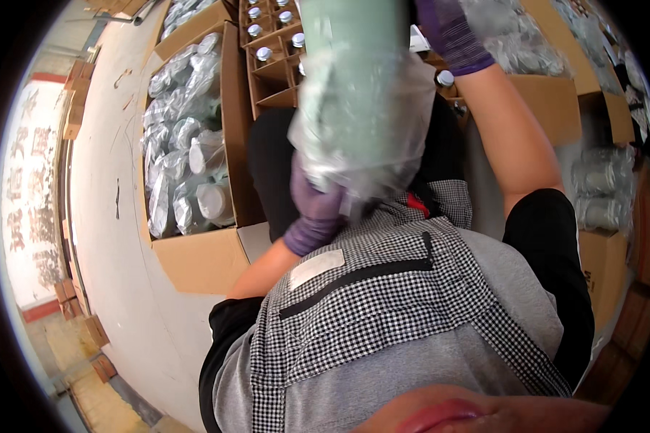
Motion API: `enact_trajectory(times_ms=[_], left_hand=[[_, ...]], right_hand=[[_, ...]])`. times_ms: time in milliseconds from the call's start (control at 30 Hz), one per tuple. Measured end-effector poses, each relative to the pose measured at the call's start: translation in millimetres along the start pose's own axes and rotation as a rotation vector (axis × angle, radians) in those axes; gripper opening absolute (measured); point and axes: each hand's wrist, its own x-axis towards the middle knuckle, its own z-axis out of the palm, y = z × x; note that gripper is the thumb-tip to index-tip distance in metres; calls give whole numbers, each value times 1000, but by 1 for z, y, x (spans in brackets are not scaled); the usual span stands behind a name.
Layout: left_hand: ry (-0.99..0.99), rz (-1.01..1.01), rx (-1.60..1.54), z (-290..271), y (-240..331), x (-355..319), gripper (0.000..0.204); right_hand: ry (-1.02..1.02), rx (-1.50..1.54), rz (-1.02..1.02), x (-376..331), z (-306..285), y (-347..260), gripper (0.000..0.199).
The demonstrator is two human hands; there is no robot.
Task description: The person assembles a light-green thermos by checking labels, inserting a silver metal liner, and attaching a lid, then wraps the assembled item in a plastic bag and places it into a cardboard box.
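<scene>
1. We look steeply down from head height — as the left of two side-by-side cameras — through an upright, wide fisheye.
2. We sit close above the checked apron [372, 289], facing past it to the left hand [316, 198], with the right hand [449, 32] at our top edge.
3. Straight carton [198, 258] edges bow toward our dark rim.

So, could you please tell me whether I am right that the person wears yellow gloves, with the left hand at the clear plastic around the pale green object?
Not quite: the head view shows that the gloves are purple, not yellow. The left hand is indeed at the clear plastic around the pale green object.
</scene>
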Motion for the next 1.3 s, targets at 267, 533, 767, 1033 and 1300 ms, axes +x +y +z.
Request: enact_trajectory(times_ms=[267,533,767,1033,1300], left_hand=[[-707,-436,540,-82,87,37,52],[-656,49,425,-24,66,254,38],[-824,-272,156,-11,48,305,36],[-921,-347,-27,56,26,356,28],[-698,-703,258,67,-53,312,51]], right_hand=[[-84,-3,78,-10,64,90,47],[-272,77,98,7,47,90,47],[-242,-958,-54,63,-50,185,35],[-664,-1313,-235,79,-18,240,53],[-491,-1055,-192,72,-19,241,25]])
